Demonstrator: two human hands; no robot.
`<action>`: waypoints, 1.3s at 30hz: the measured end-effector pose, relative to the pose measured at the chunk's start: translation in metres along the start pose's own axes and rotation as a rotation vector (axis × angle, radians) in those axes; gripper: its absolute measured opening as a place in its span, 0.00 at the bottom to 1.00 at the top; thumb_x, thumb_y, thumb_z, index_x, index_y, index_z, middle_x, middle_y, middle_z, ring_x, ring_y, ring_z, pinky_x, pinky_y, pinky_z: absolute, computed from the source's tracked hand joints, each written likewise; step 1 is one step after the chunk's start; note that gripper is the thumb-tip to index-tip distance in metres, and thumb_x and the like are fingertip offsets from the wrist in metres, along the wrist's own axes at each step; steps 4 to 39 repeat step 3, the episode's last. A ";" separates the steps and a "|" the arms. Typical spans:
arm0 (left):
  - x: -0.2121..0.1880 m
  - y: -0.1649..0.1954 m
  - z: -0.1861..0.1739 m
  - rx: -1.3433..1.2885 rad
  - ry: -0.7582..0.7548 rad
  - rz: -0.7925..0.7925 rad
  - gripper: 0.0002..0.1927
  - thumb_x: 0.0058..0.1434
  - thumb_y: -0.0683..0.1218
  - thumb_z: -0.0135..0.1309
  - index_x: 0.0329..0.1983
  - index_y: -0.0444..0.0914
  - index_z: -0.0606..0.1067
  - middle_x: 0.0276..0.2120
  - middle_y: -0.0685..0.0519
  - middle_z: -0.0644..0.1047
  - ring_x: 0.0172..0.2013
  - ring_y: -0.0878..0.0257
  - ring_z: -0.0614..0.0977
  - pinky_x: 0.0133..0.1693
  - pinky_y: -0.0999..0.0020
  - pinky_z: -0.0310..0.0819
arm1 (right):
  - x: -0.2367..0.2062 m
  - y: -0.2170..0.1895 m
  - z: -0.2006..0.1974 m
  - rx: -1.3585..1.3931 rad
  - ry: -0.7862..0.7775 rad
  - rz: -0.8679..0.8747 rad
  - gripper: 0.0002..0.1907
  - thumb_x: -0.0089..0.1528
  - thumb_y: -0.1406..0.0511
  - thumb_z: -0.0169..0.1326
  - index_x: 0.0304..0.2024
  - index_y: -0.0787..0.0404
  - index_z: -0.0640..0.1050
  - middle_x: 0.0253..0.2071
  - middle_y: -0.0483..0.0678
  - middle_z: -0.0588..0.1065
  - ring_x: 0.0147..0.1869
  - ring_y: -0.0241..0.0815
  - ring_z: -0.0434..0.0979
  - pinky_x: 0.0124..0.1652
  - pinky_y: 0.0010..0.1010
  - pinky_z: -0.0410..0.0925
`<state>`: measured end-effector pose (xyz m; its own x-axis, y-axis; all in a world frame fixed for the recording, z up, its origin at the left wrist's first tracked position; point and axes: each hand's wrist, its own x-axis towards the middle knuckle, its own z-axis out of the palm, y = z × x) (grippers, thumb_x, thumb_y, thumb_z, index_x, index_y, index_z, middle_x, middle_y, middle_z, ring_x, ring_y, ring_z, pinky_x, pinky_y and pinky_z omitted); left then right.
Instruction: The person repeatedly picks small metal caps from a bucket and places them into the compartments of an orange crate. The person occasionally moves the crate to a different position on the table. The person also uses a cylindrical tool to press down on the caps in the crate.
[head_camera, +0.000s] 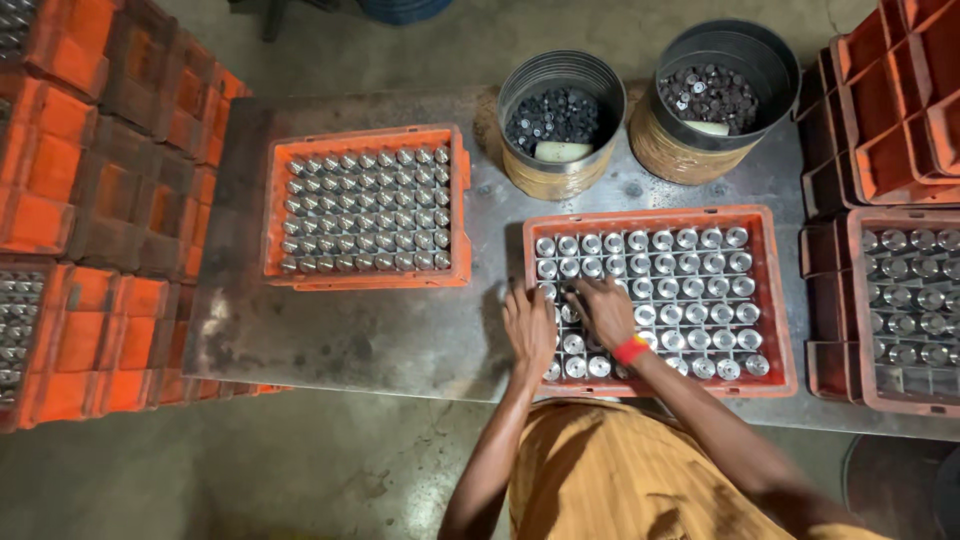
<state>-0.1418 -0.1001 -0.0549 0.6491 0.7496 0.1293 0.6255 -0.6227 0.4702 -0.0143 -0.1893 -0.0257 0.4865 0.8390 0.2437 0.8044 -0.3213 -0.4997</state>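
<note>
An orange gridded tray (770, 300) lies on the metal table (380, 330) in front of me, filled with several shiny round metal parts (690, 270) standing in its cells. My left hand (530, 330) rests palm down on the tray's near left corner, fingers apart on the parts. My right hand (606, 310), with a red band at the wrist, lies just beside it on the parts, fingers spread. Whether either hand pinches a part cannot be made out. A second orange tray (365, 135), full of similar metal parts, sits to the left.
Two round metal cans (560, 120) (722, 90) holding dark small parts stand behind the tray. Stacks of orange crates (110, 200) rise on the left, and more crates (890, 110) with a filled tray (910, 300) stand on the right. Bare concrete floor lies below.
</note>
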 end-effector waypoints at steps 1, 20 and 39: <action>0.012 0.005 0.000 0.102 0.019 -0.007 0.20 0.60 0.48 0.57 0.56 0.41 0.78 0.63 0.38 0.66 0.63 0.38 0.65 0.59 0.43 0.65 | 0.001 0.001 0.003 -0.028 -0.026 -0.003 0.13 0.64 0.58 0.57 0.46 0.59 0.81 0.40 0.54 0.81 0.40 0.58 0.75 0.43 0.46 0.69; 0.023 0.016 -0.008 0.186 0.012 -0.033 0.22 0.57 0.52 0.60 0.54 0.41 0.79 0.65 0.35 0.65 0.66 0.34 0.61 0.59 0.39 0.62 | 0.013 0.001 0.015 -0.087 -0.066 -0.014 0.17 0.63 0.55 0.58 0.49 0.57 0.81 0.36 0.55 0.81 0.40 0.58 0.74 0.46 0.46 0.69; 0.023 0.016 -0.008 0.186 0.012 -0.033 0.22 0.57 0.52 0.60 0.54 0.41 0.79 0.65 0.35 0.65 0.66 0.34 0.61 0.59 0.39 0.62 | 0.013 0.001 0.015 -0.087 -0.066 -0.014 0.17 0.63 0.55 0.58 0.49 0.57 0.81 0.36 0.55 0.81 0.40 0.58 0.74 0.46 0.46 0.69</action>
